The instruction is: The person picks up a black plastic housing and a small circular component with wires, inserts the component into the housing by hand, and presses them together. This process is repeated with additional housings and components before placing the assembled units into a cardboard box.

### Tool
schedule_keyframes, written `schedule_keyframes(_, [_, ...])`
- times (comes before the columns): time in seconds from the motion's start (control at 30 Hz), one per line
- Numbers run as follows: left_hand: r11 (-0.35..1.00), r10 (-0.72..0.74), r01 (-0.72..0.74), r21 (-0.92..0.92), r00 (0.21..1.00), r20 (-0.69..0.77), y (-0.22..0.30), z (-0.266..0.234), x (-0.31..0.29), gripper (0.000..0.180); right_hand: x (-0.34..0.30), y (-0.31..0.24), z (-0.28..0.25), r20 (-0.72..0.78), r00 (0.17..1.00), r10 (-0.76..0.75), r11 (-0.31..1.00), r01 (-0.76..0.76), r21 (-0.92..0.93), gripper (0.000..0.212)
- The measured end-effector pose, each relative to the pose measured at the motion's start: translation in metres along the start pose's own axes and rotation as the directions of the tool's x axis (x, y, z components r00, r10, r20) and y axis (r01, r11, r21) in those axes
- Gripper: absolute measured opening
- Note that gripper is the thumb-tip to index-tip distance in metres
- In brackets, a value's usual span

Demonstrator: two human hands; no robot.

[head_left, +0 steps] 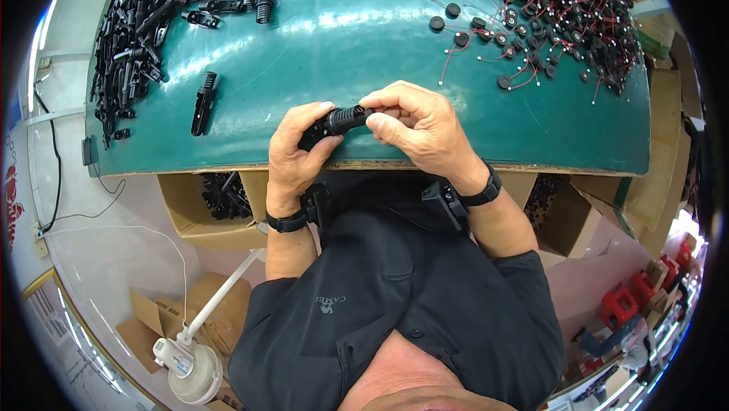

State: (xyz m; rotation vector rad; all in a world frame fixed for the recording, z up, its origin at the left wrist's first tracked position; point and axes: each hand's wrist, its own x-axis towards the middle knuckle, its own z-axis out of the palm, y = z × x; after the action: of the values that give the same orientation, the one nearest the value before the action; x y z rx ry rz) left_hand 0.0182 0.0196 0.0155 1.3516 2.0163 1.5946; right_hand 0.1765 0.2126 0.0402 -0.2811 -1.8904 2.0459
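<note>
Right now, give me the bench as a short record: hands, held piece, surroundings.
Left hand: gripping a black ribbed part
Right hand: fingertips at that part's right end; pinch unclear
Table: green
Table left: pile of black parts; single black part apart
Table far right: heap of round pieces with red wires

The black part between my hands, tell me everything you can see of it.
The black part is elongated, with a smoother body on the left and a ringed, coil-like section toward the right. It looks like plastic, though that's uncertain. It lies slanted, right end higher in the picture, near the front edge of the green table. The left hand grips its body; the right hand's fingertips partly hide its other end.
</note>
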Motion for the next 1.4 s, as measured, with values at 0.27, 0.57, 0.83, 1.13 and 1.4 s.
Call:
schedule_keyframes(0.27, [0.994, 0.028, -0.027, 0.104, 1.000, -0.005, 0.003, 0.001, 0.002, 0.053, 0.001, 0.009, 0.005, -0.122, 0.992, -0.043, 0.982, 0.019, -0.189, 0.019])
schedule_keyframes(0.57, [0.981, 0.095, -0.097, 0.168, 0.995, 0.021, 0.004, 0.002, 0.003, 0.053, -0.001, 0.013, 0.012, -0.224, 0.974, -0.020, 0.975, -0.031, -0.221, 0.020])
schedule_keyframes(0.83, [0.985, 0.088, -0.086, 0.148, 0.996, -0.004, 0.003, 0.001, 0.001, 0.053, -0.004, 0.019, 0.016, -0.204, 0.961, -0.185, 0.923, 0.098, -0.372, 0.022])
schedule_keyframes(1.13, [0.990, 0.074, -0.073, 0.122, 0.997, -0.002, 0.004, 0.001, 0.001, 0.053, -0.009, 0.011, 0.017, -0.186, 0.980, -0.074, 0.973, 0.029, -0.230, 0.025])
schedule_keyframes(1.4, [0.991, 0.051, -0.055, 0.123, 0.998, 0.041, 0.007, -0.001, 0.004, 0.052, -0.010, 0.020, 0.018, -0.211, 0.977, -0.001, 0.992, -0.025, -0.121, 0.028])
